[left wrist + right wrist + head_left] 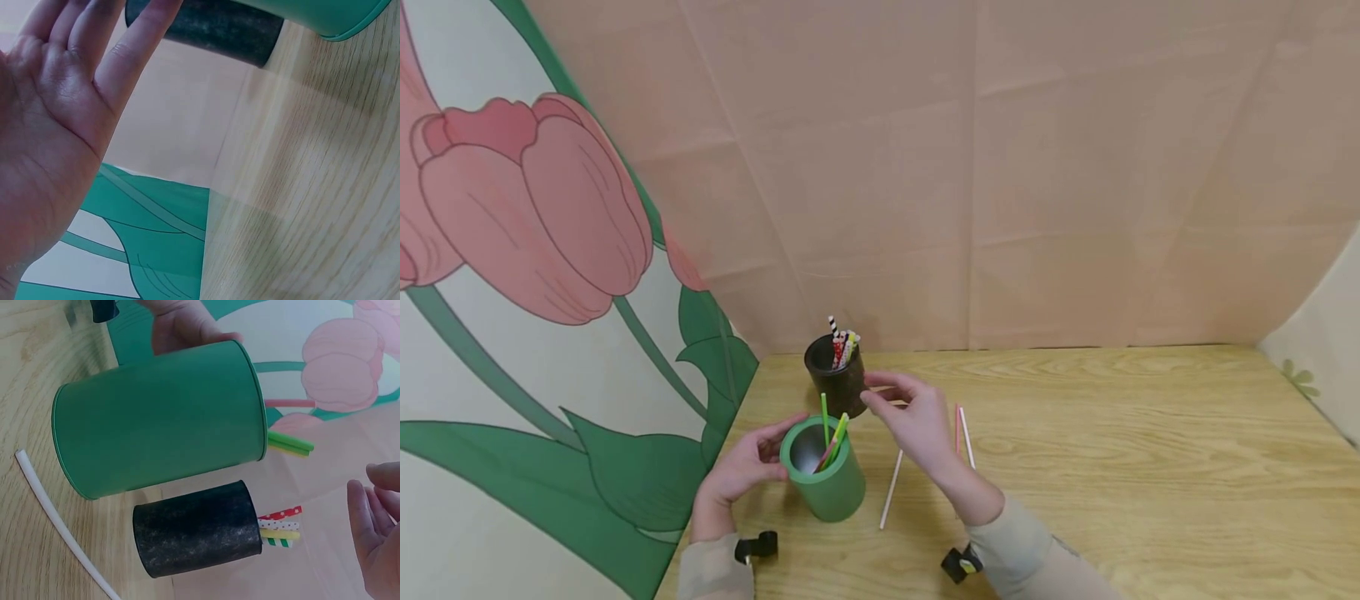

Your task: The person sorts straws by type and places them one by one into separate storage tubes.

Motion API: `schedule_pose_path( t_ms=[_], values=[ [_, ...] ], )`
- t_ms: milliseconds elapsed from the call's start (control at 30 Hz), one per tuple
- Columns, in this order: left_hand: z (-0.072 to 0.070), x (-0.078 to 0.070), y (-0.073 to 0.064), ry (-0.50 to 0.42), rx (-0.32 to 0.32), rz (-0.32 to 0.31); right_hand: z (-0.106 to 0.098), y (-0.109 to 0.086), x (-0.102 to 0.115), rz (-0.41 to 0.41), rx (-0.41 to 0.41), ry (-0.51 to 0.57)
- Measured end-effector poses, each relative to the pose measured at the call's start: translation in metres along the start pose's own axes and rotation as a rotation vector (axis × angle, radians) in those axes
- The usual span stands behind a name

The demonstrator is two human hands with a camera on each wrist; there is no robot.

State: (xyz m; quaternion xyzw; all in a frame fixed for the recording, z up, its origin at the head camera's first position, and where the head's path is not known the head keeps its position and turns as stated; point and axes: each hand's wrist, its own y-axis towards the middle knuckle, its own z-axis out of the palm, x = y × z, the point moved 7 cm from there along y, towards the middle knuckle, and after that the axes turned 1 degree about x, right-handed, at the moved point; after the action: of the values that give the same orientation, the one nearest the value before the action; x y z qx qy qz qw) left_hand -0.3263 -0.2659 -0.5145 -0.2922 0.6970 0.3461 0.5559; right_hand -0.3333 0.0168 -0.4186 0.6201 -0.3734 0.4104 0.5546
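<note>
A green cylindrical cup (835,492) holds several green, yellow and pink straws (841,429). My left hand (748,467) is at its left side, thumb and fingers beside the rim; the left wrist view shows the fingers long and mostly straight. Behind it stands a dark cup (842,392) with patterned straws (842,348), including red dotted and striped ones. My right hand (917,417) is raised right of the dark cup, fingers loosely bent. In the right wrist view nothing shows between the right thumb and fingers (359,512).
A white straw (891,489) lies on the wooden table (1135,467) right of the green cup. A pink straw (957,427) and another white straw (967,437) lie beyond the right wrist. A tulip-printed panel (550,333) borders the left, and a pinkish cloth (1000,208) the back.
</note>
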Motion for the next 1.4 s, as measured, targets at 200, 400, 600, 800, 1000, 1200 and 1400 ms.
schedule_pose_path(
  t_ms=[200, 400, 600, 800, 1000, 1200, 1400],
  values=[
    [0.000, 0.000, 0.000, -0.001, -0.002, -0.011, -0.009, 0.002, -0.005, 0.012, -0.012, 0.012],
    [0.000, -0.001, 0.000, 0.005, -0.004, -0.009, -0.019, 0.001, -0.016, 0.047, -0.022, 0.044],
    [0.000, -0.002, 0.000, 0.003, -0.012, -0.023, -0.028, 0.000, -0.029, 0.079, -0.016, 0.075],
    [0.000, -0.002, 0.000, 0.002, -0.006, -0.025, -0.047, -0.006, -0.050, 0.173, -0.020, 0.087],
    [0.001, -0.004, -0.001, -0.007, -0.005, -0.022, -0.065, -0.010, -0.061, 0.207, -0.040, 0.073],
    [0.002, -0.004, -0.002, -0.019, -0.004, -0.014, -0.074, -0.015, -0.075, 0.228, -0.010, 0.027],
    [0.002, -0.002, -0.002, -0.024, -0.002, -0.012, -0.089, -0.023, -0.096, 0.244, 0.055, -0.059]
  ],
)
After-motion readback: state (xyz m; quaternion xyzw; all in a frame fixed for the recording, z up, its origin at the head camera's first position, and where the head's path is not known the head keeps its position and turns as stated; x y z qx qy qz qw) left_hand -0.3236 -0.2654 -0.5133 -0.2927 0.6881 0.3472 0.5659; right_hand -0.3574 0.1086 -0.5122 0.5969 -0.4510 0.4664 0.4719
